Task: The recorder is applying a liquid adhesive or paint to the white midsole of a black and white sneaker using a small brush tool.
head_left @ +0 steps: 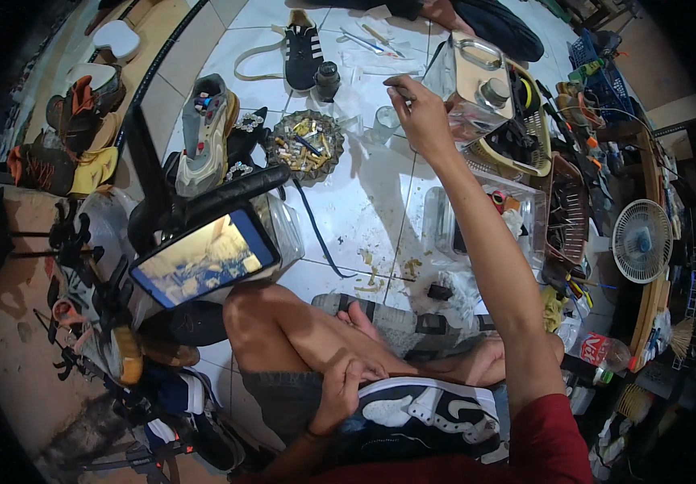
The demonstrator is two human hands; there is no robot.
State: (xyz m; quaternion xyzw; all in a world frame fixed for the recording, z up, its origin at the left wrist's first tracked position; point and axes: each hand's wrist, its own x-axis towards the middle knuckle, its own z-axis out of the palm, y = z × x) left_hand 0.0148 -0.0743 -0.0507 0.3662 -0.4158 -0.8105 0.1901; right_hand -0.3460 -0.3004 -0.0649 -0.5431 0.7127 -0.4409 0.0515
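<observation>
A black and white sneaker (pixel 429 411) lies on its side across my lap, its white sole edge facing away from me. My left hand (pixel 340 395) is closed at the left end of the shoe, close to the sole edge; whatever its fingers hold is hidden. My right hand (pixel 422 117) reaches far forward over the tiled floor, thumb and forefinger drawn together. Anything between those fingertips is too small to name. Just beneath it stands a small clear glass (pixel 386 119), next to a metal can (pixel 459 81) with a round cap.
A phone (pixel 207 254) on a black holder stands at left. An ashtray full of cigarette butts (pixel 306 145), a dark bottle (pixel 327 81) and a striped shoe (pixel 304 52) sit ahead. At right are a clear tub (pixel 533 218), a yellow basket (pixel 537 161) and a fan (pixel 642 240).
</observation>
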